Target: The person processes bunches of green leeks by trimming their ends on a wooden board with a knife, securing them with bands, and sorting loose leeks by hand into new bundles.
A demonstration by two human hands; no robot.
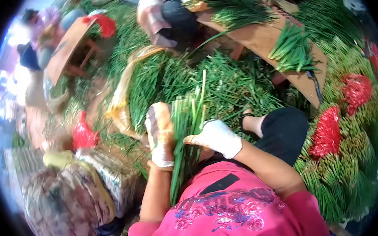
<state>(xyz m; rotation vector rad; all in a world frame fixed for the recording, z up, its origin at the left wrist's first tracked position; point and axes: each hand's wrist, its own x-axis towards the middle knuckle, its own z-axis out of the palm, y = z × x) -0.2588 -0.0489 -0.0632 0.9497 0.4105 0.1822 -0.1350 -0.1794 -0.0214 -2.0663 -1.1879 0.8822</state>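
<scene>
In front of my pink shirt I hold a bunch of long green stalks [182, 129], which look like scallions or chives. It stands roughly upright, with pale cut-looking ends at the top and leaves trailing down past my left wrist. My left hand [159, 131], in a white glove with tan fingers, is closed around its left side. My right hand [216, 139], in a similar glove, grips the bunch from the right; its thumb side presses on the stalks and the other fingers are partly hidden. One longer pale stalk [203, 90] sticks up above the rest.
Loose greens [221, 83] cover the floor ahead. A wooden bench [258, 36] bears a tied-looking bundle [293, 47]. Stacked bundles [349, 155] with red plastic ties [326, 132] fill my right side. A person in patterned clothing [66, 205] sits close on my left; others work further off.
</scene>
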